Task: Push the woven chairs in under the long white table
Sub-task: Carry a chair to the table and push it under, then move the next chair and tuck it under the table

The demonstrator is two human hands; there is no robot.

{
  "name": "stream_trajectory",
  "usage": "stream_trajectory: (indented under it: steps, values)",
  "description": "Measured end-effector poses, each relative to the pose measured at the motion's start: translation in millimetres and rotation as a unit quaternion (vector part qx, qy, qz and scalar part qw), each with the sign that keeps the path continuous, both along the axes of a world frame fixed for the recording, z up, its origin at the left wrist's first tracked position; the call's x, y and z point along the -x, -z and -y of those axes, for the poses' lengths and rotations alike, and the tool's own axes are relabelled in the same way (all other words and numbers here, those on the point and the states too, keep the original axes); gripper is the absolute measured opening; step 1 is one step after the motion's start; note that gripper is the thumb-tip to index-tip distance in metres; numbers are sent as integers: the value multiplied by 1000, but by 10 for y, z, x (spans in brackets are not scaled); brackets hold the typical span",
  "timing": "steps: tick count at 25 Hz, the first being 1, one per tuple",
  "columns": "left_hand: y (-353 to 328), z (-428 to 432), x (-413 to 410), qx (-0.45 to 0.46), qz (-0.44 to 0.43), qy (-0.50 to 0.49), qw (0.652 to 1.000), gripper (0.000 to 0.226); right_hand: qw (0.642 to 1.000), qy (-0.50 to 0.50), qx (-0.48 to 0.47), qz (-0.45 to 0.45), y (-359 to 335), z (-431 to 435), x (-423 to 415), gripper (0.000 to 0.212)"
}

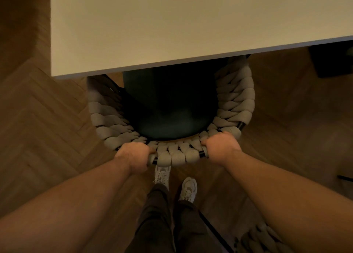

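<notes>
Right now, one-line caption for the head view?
Left hand and right hand grip the woven chair by its back rim, seat partly under the white table.

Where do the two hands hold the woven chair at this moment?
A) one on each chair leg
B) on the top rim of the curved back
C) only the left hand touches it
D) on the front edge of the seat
B: the left hand and the right hand both grip the top rim of the woven chair, at its curved back, facing the white table.

No readable text, label, brand or number anywhere.
</notes>
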State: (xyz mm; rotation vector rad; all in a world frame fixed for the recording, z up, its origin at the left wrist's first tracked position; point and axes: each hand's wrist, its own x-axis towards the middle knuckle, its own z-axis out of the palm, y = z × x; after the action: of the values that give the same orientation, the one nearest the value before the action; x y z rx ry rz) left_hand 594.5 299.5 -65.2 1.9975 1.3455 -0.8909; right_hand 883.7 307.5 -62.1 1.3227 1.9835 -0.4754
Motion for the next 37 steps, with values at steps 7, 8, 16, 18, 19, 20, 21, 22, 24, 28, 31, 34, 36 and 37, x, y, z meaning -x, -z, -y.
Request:
stream_trajectory:
  steps: [7,8,16,18,19,20,21,22,24,28,31,34,36,37]
  values:
    - [17,-26,-17,-4,3,-11,1000,48,1000,8,-5,10,24,-26,2,22]
    - [6,-24,-28,-8,-7,-3,1000,49,1000,12,-10,8,30,-21,7,24]
    - [-169,-207,-114,88,-22,-16,996,64,978,126,-89,-139,-116,370,-85,45]
    - [-234,-330,-119,139,28,-105,984,50,955,191,-113,-196,-154,505,-124,50]
    - [-259,-359,-139,157,52,-155,974,38,944,219,-120,-218,-174,550,-139,52]
    - [-276,-393,-171,154,64,-177,970,29,933,244,-122,-235,-200,594,-155,53]
    - [-288,-432,-211,134,69,-161,975,23,922,266,-123,-253,-240,632,-167,53]
    - [-315,-449,-264,112,73,-128,983,20,910,293,-124,-268,-286,698,-163,53]
    - [-379,-470,-423,67,109,-84,988,12,885,346,-133,-283,-366,836,-147,49]
    - [-597,-499,-740,38,183,-54,981,5,828,476,-147,-257,-498,1191,-158,40]
    - [-699,-477,-977,25,172,14,985,8,771,582,-160,-205,-593,1625,-275,38]
    - [-726,-362,-1240,33,159,58,985,8,699,674,-182,-156,-667,2225,-418,35]
    - [-739,-234,-1462,25,151,96,983,9,647,726,-195,-126,-683,2646,-499,34]
    - [-746,-147,-1603,26,143,127,981,8,615,754,-201,-116,-670,2883,-533,35]
